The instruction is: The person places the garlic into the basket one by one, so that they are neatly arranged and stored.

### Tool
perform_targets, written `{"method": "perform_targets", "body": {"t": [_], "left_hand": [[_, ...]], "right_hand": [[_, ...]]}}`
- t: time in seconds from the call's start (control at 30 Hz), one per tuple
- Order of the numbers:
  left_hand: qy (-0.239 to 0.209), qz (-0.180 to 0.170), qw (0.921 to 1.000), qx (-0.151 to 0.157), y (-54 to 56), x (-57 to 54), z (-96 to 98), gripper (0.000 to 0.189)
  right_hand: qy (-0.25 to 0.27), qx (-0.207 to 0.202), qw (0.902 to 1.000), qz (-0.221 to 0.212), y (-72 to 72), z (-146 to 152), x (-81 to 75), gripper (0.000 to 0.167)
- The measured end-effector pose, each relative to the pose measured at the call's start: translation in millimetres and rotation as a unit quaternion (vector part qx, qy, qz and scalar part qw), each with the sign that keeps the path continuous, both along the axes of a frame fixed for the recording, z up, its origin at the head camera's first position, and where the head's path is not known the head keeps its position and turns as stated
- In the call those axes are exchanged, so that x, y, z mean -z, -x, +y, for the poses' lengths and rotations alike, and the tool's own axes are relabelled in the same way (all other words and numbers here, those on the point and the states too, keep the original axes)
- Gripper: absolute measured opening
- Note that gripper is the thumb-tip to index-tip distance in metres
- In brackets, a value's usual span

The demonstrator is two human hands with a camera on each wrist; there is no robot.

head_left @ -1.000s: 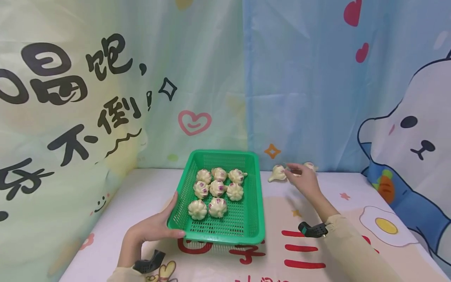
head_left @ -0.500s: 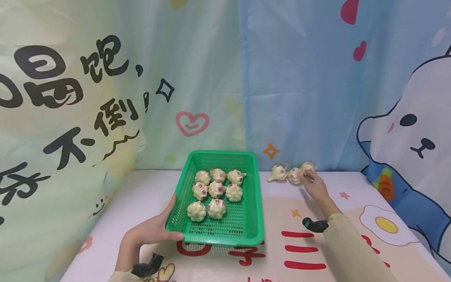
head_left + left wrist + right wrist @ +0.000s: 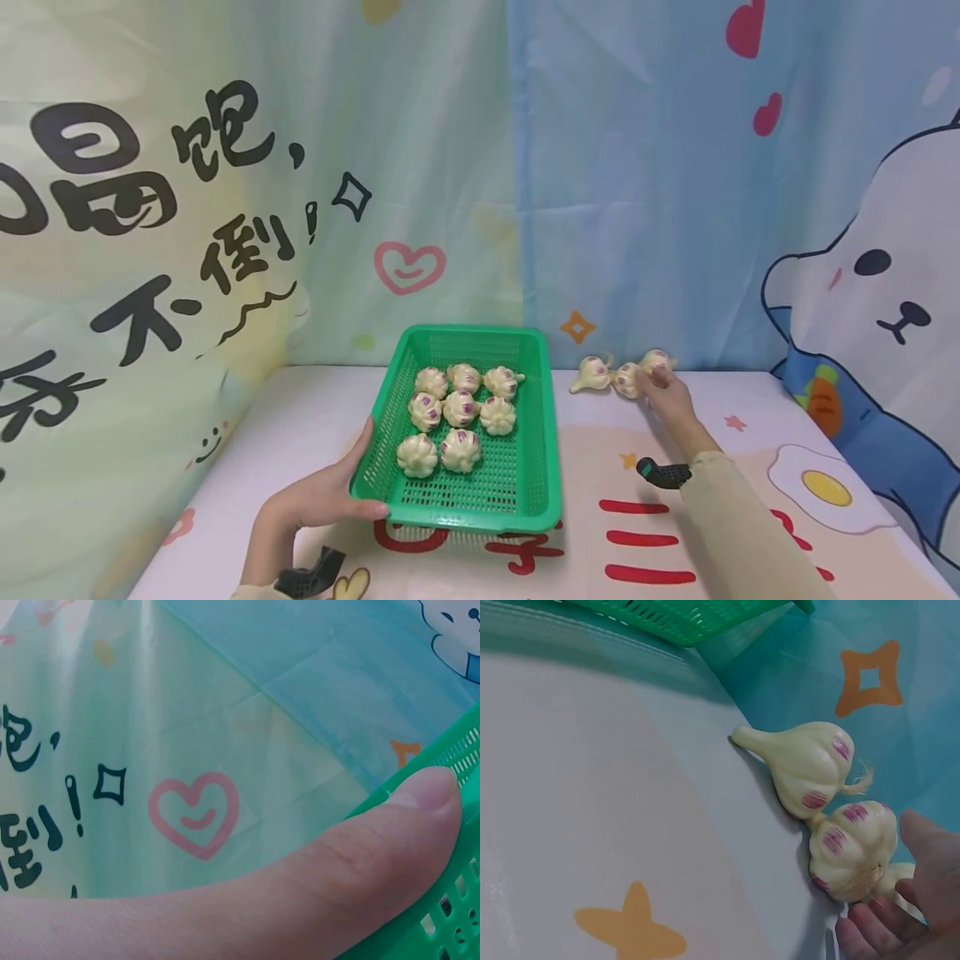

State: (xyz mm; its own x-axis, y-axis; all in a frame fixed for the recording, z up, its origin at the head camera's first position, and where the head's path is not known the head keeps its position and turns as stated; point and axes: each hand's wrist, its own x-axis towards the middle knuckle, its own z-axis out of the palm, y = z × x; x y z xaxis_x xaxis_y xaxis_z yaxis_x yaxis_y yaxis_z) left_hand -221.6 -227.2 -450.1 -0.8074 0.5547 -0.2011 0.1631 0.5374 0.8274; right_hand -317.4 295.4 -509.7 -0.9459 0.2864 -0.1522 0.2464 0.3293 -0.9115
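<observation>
My left hand point(image 3: 322, 493) grips the near left corner of a green plastic basket point(image 3: 556, 454), thumb on its rim; the left wrist view shows the thumb point(image 3: 390, 840) close up. Several garlic bulbs point(image 3: 460, 408) with purple streaks lie inside. Beyond the basket's right side, three more bulbs stand in a row by the curtain: a left one point(image 3: 806, 761), a middle one point(image 3: 855, 844) and a right one point(image 3: 656, 360). At the middle and right bulbs is my right hand point(image 3: 672, 403), thumb and fingers apart. It partly hides the right bulb; whether it touches either is unclear.
A printed cloth covers the white table point(image 3: 315, 400), with red lettering and a fried egg picture point(image 3: 825, 487). A patterned curtain point(image 3: 622, 183) hangs right behind the bulbs and along both sides.
My right hand has moved a little to the right, from over the middle bulb toward the right one, uncovering most of the middle bulb. The left hand stays on the basket.
</observation>
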Motion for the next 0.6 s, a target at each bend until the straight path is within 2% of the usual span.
{"method": "perform_targets", "body": {"t": [0.1, 0.23, 0.47, 0.6], "left_hand": [[0.000, -0.002, 1.0000, 0.002, 0.4, 0.0, -0.7, 0.121], [0.001, 0.003, 1.0000, 0.005, 0.6, 1.6, -0.7, 0.121], [-0.008, 0.009, 0.9999, 0.005, 1.5, 2.6, -1.9, 0.121], [-0.007, 0.001, 1.0000, 0.003, 1.3, 1.1, -1.4, 0.121]], "right_hand": [[-0.012, -0.006, 0.9999, 0.001, 1.5, -2, 0.1, 0.073], [-0.004, -0.008, 1.0000, -0.004, 0.0, 0, 3.8, 0.074], [-0.015, 0.008, 0.9995, -0.025, -1.5, 0, 10.4, 0.075], [-0.024, -0.012, 0.9996, -0.012, -2.4, -1, 9.9, 0.074]]}}
